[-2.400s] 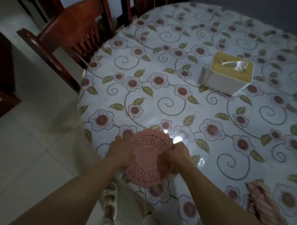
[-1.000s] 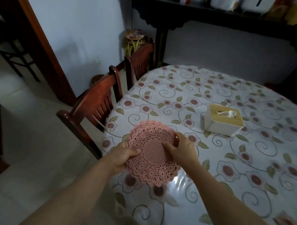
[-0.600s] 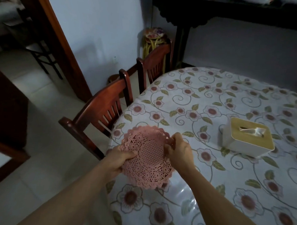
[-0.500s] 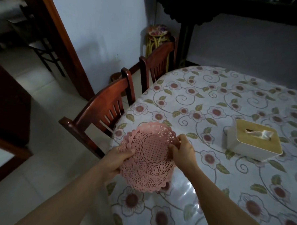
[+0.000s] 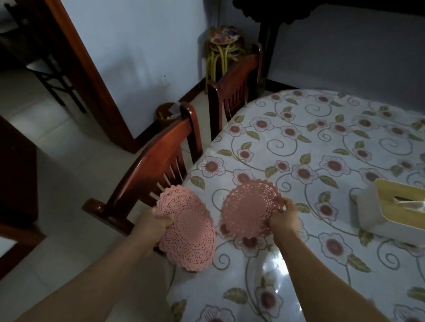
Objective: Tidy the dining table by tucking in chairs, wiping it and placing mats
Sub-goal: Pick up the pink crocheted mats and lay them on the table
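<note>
My left hand (image 5: 152, 227) grips a stack of pink lace mats (image 5: 191, 233) at the table's left edge, partly off the table. One single pink lace mat (image 5: 249, 208) is pinched at its right rim by my right hand (image 5: 283, 218) and held tilted just over the floral tablecloth of the dining table (image 5: 328, 151). Two dark wooden chairs stand pushed against the table's left side, the nearer chair (image 5: 155, 168) just behind the stack, the farther chair (image 5: 234, 91) beyond it.
A white tissue box with a wooden lid (image 5: 399, 210) sits on the table at the right. A floral stool (image 5: 223, 47) stands in the wall corner, with a small bin (image 5: 166, 112) behind the nearer chair. Tiled floor lies to the left.
The mats were one stack held by both hands. My right hand has peeled one mat off and drawn it to the right, while my left hand keeps the others.
</note>
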Motion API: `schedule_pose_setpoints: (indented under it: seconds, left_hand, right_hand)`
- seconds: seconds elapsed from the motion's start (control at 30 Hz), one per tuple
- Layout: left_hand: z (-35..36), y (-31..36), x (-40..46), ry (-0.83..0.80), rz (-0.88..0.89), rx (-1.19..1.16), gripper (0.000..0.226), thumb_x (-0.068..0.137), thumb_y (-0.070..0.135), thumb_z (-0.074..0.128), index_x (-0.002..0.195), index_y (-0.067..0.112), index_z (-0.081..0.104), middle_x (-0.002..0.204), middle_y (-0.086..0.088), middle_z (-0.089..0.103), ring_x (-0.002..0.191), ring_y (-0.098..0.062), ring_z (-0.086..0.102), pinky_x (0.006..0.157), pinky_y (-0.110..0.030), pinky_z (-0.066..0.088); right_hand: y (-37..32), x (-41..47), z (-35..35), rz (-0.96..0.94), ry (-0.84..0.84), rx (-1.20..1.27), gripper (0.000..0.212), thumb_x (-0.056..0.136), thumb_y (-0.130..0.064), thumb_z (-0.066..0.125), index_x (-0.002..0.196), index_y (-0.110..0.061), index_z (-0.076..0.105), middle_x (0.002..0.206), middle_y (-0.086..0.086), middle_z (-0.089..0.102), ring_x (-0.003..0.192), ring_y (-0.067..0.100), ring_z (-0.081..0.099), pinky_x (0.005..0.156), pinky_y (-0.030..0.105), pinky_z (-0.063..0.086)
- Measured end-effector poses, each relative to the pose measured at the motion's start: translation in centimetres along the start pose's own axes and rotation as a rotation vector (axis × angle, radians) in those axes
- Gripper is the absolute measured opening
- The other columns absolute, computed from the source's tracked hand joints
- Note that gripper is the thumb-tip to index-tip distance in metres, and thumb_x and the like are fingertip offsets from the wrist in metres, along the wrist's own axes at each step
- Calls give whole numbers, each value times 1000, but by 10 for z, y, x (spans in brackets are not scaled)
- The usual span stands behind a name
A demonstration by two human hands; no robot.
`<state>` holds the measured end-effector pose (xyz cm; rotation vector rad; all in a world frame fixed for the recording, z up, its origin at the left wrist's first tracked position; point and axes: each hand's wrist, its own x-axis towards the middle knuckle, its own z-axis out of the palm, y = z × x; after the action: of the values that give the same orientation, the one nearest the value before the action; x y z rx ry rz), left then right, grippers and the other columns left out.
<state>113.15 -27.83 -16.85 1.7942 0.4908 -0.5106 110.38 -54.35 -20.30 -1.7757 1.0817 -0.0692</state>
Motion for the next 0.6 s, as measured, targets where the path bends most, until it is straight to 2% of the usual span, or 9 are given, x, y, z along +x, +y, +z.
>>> schedule_pose_setpoints:
  seconds: [0.07, 0.13, 0.2, 0.23, 0.3, 0.37, 0.43, 0.53, 0.6]
  left_hand:
    - [-1, 2, 5, -40, 9, 17, 29, 93, 5, 51, 121, 5, 57, 112, -15, 65, 101, -30, 62, 83, -37, 50]
    - [2, 5, 10, -94, 25, 25, 29, 94, 7, 51, 122, 6, 57, 113, -13, 65, 102, -29, 62, 85, -37, 50]
    - [8, 11, 11, -124, 40, 18, 28, 93, 6, 52, 120, 5, 58, 112, -13, 65, 100, -28, 62, 88, -39, 50]
    - [10, 14, 11, -137, 45, 7, 26, 93, 5, 53, 118, 4, 58, 112, -14, 65, 99, -28, 62, 90, -40, 49]
    - [16, 21, 10, -186, 35, -38, 22, 92, 3, 54, 113, 5, 59, 112, -16, 65, 99, -30, 62, 93, -43, 48]
    - [21, 28, 9, -250, 15, -81, 19, 92, 3, 54, 108, 11, 59, 112, -18, 65, 102, -33, 62, 96, -48, 47]
    - [28, 36, 7, -301, 26, -109, 19, 91, 4, 55, 106, 14, 59, 112, -17, 66, 104, -34, 62, 97, -51, 47]
    - [35, 45, 3, -342, 65, -142, 18, 90, 4, 57, 105, 15, 58, 105, -11, 66, 99, -30, 62, 95, -45, 47]
    - [39, 49, 2, -349, 76, -151, 18, 89, 4, 58, 103, 15, 61, 103, -9, 66, 98, -28, 62, 96, -45, 47]
  right_hand:
    - [-1, -5, 3, 20, -41, 5, 44, 90, 5, 39, 131, -10, 46, 82, 6, 57, 64, 18, 49, 48, 24, 35]
    - [1, -9, 6, 35, -111, -71, 59, 88, 2, 48, 143, -10, 29, 115, 19, 55, 95, 30, 55, 71, 32, 47]
    - [3, -12, 8, 36, -127, -227, 76, 87, -1, 51, 150, -13, 10, 146, 24, 30, 131, 38, 35, 103, 46, 36]
    - [2, -16, 8, 19, -123, -284, 78, 88, -5, 54, 150, -14, 8, 152, 23, 19, 138, 39, 24, 109, 50, 28]
    - [-4, -28, 7, -21, -199, -254, 71, 90, -23, 59, 148, -14, 19, 153, 16, 22, 138, 36, 26, 111, 51, 28]
    - [-13, -42, 4, 19, -396, -93, 63, 88, -39, 61, 141, -12, 38, 141, 14, 44, 122, 30, 48, 103, 48, 42]
    - [-19, -56, 3, 25, -510, -51, 62, 80, -43, 70, 130, -13, 49, 127, 11, 56, 106, 24, 58, 95, 44, 50]
    - [-23, -63, 2, -117, -336, -183, 80, 68, -38, 82, 134, -14, 45, 125, 6, 57, 109, 21, 57, 93, 33, 49]
    - [-27, -66, -3, -218, -199, -257, 81, 68, -36, 82, 136, -17, 44, 122, 3, 58, 110, 20, 57, 92, 30, 48]
